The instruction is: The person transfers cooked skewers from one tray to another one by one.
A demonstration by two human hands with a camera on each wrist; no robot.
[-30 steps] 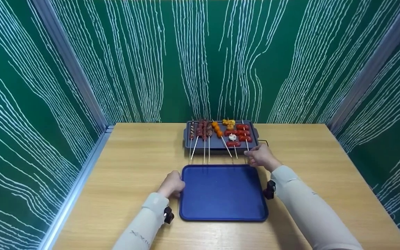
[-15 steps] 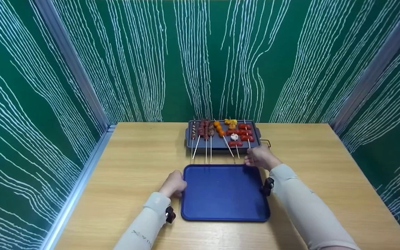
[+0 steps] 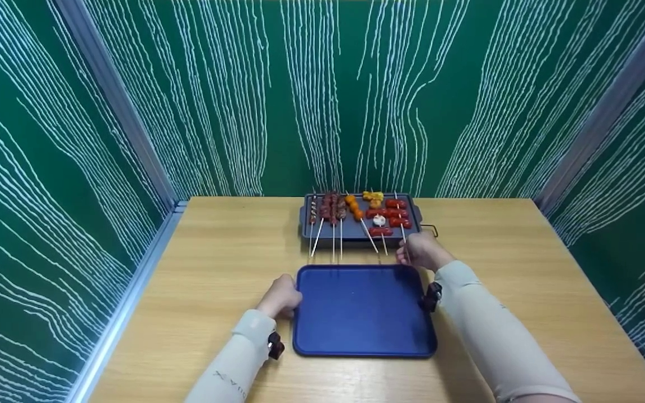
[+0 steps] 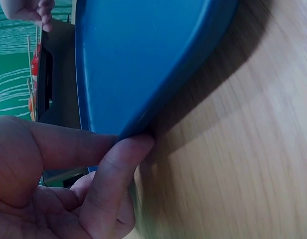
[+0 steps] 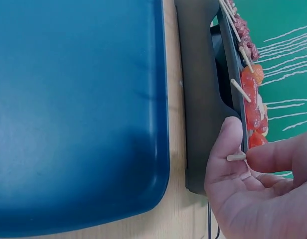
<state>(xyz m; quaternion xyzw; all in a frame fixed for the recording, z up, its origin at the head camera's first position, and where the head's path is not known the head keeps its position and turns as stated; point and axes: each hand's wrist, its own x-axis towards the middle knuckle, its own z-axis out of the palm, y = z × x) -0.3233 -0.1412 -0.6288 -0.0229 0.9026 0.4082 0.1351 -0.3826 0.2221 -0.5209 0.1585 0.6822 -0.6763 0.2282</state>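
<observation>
My left hand [image 3: 282,295] pinches the left rim of a blue tray [image 3: 364,316] between thumb and fingers; the left wrist view shows the rim between the fingertips. Beyond the tray stands a dark tabletop grill [image 3: 350,230] with skewers laid across it. At its right front, my right hand [image 3: 423,251] pinches the stick of a sausage skewer [image 3: 396,213]. The stick's end [image 5: 236,157] pokes out beside the fingertips in the right wrist view. That skewer's red sausages lie over the grill plate.
Left of the held skewer lie a sausage skewer with a white piece [image 3: 379,220], an orange ball skewer [image 3: 354,207] and several meat skewers [image 3: 332,210]. Their sticks overhang the grill's front. A wire handle [image 3: 431,229] juts from its right end. Green walls [image 3: 322,101] enclose the wooden table [image 3: 233,246].
The head view has shifted slightly. My right hand's fingers have curled in around the sausage skewer's stick end. My left hand stays on the tray's rim.
</observation>
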